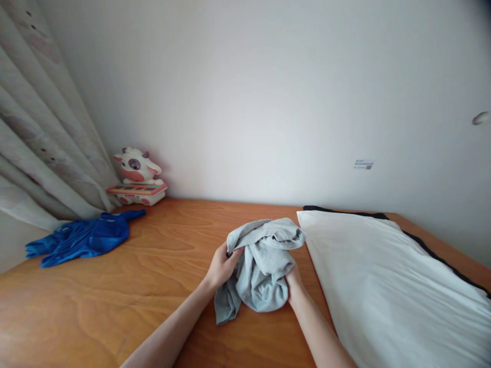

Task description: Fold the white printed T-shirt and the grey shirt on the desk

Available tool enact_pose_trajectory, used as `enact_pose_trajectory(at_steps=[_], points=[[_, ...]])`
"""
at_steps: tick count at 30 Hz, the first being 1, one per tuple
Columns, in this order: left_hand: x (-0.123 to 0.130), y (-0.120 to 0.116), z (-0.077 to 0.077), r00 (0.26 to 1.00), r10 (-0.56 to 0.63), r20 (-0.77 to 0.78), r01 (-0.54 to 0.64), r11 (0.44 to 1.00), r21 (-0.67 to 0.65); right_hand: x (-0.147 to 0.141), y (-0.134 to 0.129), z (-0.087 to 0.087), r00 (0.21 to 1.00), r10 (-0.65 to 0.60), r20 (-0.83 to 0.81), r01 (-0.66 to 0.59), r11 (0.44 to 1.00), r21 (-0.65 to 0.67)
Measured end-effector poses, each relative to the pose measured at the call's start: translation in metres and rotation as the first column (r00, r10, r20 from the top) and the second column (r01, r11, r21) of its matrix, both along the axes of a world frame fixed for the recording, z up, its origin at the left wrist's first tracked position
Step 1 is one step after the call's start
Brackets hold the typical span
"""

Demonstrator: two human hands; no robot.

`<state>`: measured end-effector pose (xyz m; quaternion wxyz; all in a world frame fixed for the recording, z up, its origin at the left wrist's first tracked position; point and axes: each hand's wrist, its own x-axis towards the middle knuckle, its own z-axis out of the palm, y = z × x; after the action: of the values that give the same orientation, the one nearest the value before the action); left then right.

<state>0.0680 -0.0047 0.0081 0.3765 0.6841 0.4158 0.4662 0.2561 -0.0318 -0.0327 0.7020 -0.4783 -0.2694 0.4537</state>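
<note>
A bunched grey cloth is held up over the wooden table, near the middle of the view. At its left edge my left hand grips it, thumb on top and the other fingers partly hidden by the fabric. My right hand is at the cloth's right side, its fingers hidden behind or inside the folds. One end of the cloth hangs down at the lower left, below my left hand.
A crumpled blue garment lies at the left, beside a curtain. Behind it stands a cow-shaped toy keyboard. White fabric with black edging covers the right side. A pale wall rises behind the table.
</note>
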Motion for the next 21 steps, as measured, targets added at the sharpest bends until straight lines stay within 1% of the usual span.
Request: enact_pose_trajectory(at_steps=[3, 6, 8, 10, 12, 13, 14, 15, 16, 17, 18, 19, 21], points=[[-0.001, 0.005, 0.003, 0.976, 0.133, 0.17, -0.125, 0.991, -0.055, 0.009, 0.003, 0.006, 0.999, -0.034, 0.026, 0.034, 0.999, -0.005], [-0.008, 0.01, 0.008, 0.901, 0.301, 0.311, -0.263, 0.952, -0.159, 0.017, 0.002, 0.022, 0.989, -0.104, 0.105, 0.101, 0.994, 0.038], [-0.014, 0.013, 0.011, 0.85, 0.371, 0.373, -0.313, 0.926, -0.209, 0.016, -0.002, 0.034, 0.981, -0.088, 0.172, 0.081, 0.996, 0.048], [-0.019, 0.015, 0.013, 0.835, 0.39, 0.388, -0.331, 0.919, -0.213, 0.009, -0.009, 0.042, 0.975, -0.027, 0.22, 0.016, 0.999, 0.052], [-0.021, 0.012, 0.014, 0.872, 0.359, 0.332, -0.332, 0.933, -0.136, -0.002, -0.016, 0.045, 0.946, 0.087, 0.313, -0.118, 0.99, 0.08], [-0.02, 0.01, 0.014, 0.91, 0.31, 0.275, -0.304, 0.95, -0.065, -0.008, -0.02, 0.044, 0.905, 0.138, 0.402, -0.194, 0.976, 0.102], [-0.019, 0.006, 0.014, 0.95, 0.239, 0.2, -0.247, 0.969, 0.017, -0.015, -0.023, 0.043, 0.848, 0.167, 0.504, -0.261, 0.958, 0.121], [-0.017, 0.003, 0.014, 0.981, 0.157, 0.116, -0.168, 0.981, 0.095, -0.02, -0.025, 0.04, 0.788, 0.167, 0.592, -0.306, 0.942, 0.141], [-0.015, 0.0, 0.014, 0.996, 0.082, 0.04, -0.088, 0.984, 0.156, -0.024, -0.027, 0.038, 0.741, 0.148, 0.655, -0.326, 0.932, 0.159], [-0.013, -0.003, 0.014, 1.0, 0.027, -0.016, -0.024, 0.981, 0.192, -0.027, -0.028, 0.036, 0.718, 0.11, 0.687, -0.311, 0.934, 0.175], [-0.011, -0.005, 0.013, 0.999, -0.001, -0.043, 0.01, 0.979, 0.206, -0.028, -0.028, 0.034, 0.715, 0.075, 0.695, -0.278, 0.943, 0.183], [-0.01, -0.005, 0.013, 0.999, -0.002, -0.044, 0.011, 0.979, 0.203, -0.028, -0.027, 0.032, 0.721, 0.057, 0.69, -0.247, 0.952, 0.179], [-0.009, -0.003, 0.011, 0.999, 0.043, -0.003, -0.042, 0.985, 0.169, -0.026, -0.025, 0.029, 0.739, 0.05, 0.672, -0.204, 0.967, 0.153]])
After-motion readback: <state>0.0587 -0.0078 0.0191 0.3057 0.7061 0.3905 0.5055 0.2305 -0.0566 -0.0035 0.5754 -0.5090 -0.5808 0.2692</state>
